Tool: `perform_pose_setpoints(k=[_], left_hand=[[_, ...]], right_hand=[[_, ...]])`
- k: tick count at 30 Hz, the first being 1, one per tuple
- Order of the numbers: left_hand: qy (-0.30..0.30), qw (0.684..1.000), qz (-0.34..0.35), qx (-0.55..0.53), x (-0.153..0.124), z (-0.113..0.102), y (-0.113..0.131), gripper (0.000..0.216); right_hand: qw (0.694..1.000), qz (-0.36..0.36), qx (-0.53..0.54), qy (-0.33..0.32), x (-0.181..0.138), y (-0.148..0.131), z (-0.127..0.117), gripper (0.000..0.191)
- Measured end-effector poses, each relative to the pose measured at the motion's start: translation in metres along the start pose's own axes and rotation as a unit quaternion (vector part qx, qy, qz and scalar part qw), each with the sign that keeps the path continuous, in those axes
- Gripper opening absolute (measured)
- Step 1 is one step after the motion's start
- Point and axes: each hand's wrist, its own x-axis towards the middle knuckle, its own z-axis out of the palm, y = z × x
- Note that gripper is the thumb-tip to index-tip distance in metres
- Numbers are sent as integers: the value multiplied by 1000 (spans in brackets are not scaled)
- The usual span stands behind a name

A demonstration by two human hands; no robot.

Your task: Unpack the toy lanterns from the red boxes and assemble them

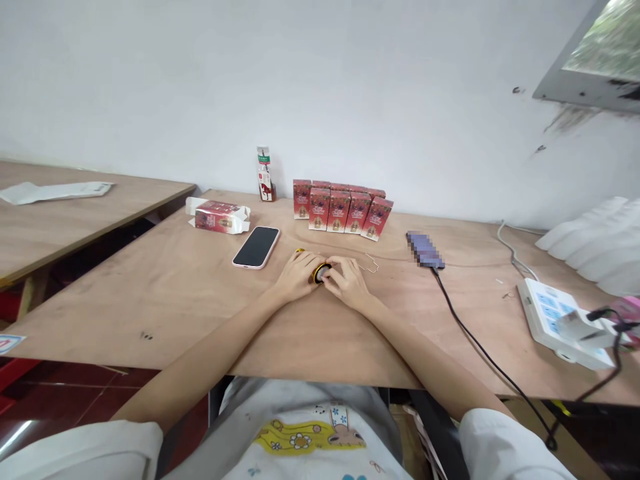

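– While the two hands meet at the middle of the tabletop (150,300), what are the fingers (336,275) doing?
– They are curled in from both sides. The left hand (299,275) and the right hand (349,281) pinch a gold-rimmed round piece (321,273) between their fingertips, just above the wood or resting on it; I cannot tell which.
– Which way does it point?
– It is squat and round, so no long axis shows. Its dark round face is turned toward the camera, and the gold rim shows on its left edge.
– And close around the hands?
– A second small gold bit (300,252) peeks out behind the left knuckles. A thin wire hook (371,265) lies just beyond the right hand. A dark phone (256,247) lies flat to the left, its long side running away from the person.
– Farther out?
– A row of red boxes (345,210) stands upright near the wall, with an opened box (219,217) lying on its side to their left. A black cable (480,347) runs off to the right, near a white power strip (560,320).
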Motion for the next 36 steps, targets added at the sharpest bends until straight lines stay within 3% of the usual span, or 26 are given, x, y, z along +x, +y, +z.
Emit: perform_pose_setpoints(k=[10,19,28,36], left_hand=[[51,997,1,-62,0,-3,-4,36],[37,999,7,-24,-1,0,-5,38],[20,999,21,19,-3,1,-7,32],[21,999,22,42,-3,3,-8,31]], right_hand=[[998,-31,44,26,1,1,0,12],[997,-45,60,28,1,1,-1,8],[986,34,163,5,1,-2,-2,5],[980,28,199,-4,3,-4,-3,6]])
